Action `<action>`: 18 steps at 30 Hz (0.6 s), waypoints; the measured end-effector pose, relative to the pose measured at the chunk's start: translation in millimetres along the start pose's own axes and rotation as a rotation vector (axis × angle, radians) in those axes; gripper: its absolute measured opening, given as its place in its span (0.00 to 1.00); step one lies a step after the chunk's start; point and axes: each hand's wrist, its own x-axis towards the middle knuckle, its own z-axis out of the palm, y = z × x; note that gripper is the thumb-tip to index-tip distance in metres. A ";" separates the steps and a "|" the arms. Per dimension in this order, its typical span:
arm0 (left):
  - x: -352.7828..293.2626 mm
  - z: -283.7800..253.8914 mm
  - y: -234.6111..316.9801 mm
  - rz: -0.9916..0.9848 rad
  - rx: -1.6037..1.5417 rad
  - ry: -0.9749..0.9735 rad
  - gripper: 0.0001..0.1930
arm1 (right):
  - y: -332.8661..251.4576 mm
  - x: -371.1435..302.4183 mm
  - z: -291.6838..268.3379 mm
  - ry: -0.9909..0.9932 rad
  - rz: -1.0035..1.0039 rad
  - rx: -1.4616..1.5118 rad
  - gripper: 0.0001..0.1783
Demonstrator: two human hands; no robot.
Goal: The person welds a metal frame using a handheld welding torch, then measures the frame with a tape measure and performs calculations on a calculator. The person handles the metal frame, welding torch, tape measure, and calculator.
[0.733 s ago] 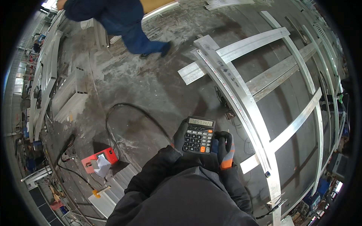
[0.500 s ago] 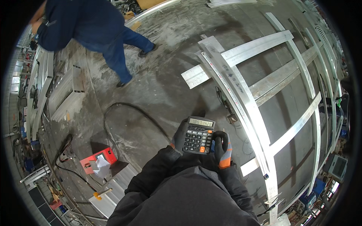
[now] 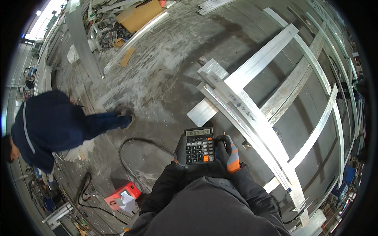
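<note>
A black calculator (image 3: 200, 146) with a lit grey display and orange keys is held upright in front of my body. My left hand (image 3: 180, 152), in a dark glove, grips its left edge, the fingers mostly hidden behind it. At its right side is my right hand (image 3: 231, 153), in a grey and orange glove. Its fingers are curled, and a thin pencil-like stick pokes up from them, mostly hidden. To the right, long silvery metal bars (image 3: 252, 114) lie across each other like a frame, with a tape measure (image 3: 232, 112) stretched along one.
A person (image 3: 51, 128) in dark blue clothes walks at the left. A red machine (image 3: 123, 195) with white paper on it sits lower left, near a black cable (image 3: 134, 140). Farther off are a cardboard box (image 3: 139, 15), metal scraps and a grey metal beam (image 3: 82, 43).
The other person has moved from the upper left down to the far left. My view has turned, so the bars and the red machine sit differently. Both hands stay at the calculator.
</note>
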 end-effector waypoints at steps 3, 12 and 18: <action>36.9 -10.0 14.5 -0.076 -0.093 0.032 0.31 | -11.9 28.6 -3.8 0.018 0.051 0.031 0.10; 97.3 -9.4 56.1 -0.251 -0.308 -0.001 0.25 | -61.5 68.7 1.2 0.163 0.202 0.168 0.11; 133.8 -19.2 82.1 -0.345 -0.231 -0.159 0.23 | -81.2 73.1 16.3 0.382 -0.025 -0.196 0.12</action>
